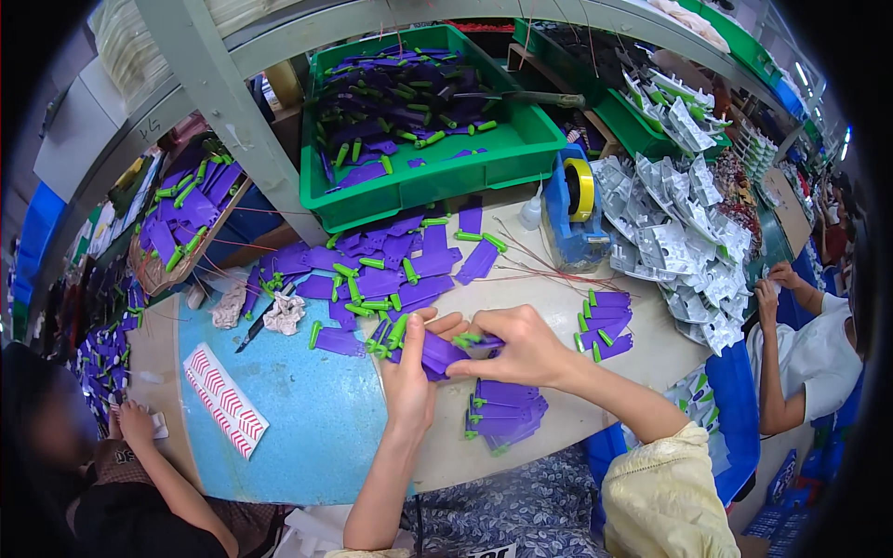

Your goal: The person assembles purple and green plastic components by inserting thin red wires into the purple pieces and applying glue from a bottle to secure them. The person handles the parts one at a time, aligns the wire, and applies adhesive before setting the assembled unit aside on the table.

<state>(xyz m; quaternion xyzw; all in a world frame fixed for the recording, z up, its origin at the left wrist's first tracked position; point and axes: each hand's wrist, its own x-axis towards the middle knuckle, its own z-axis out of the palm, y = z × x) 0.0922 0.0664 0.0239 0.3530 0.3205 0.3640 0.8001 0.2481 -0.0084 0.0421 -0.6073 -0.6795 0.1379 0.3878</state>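
Note:
My left hand (407,377) is closed around several flat purple plastic pieces with green ends (439,353), held over the table. Close beside it, my right hand (521,344) pinches another purple piece with a green end (479,341) between thumb and fingers. Just below my hands lies a fanned stack of the same purple pieces (507,409). To the right is a short row of them (606,324). Beyond my left hand spreads a loose heap of these pieces (391,265). The fingertips partly hide what each hand grips.
A green tray (437,181) of purple pieces stands behind the heap. Right of it are a blue tape dispenser (577,219) and piled silvery-white plastic parts (684,242). A knife (256,330) and red-striped card (226,400) lie left. People work at both sides.

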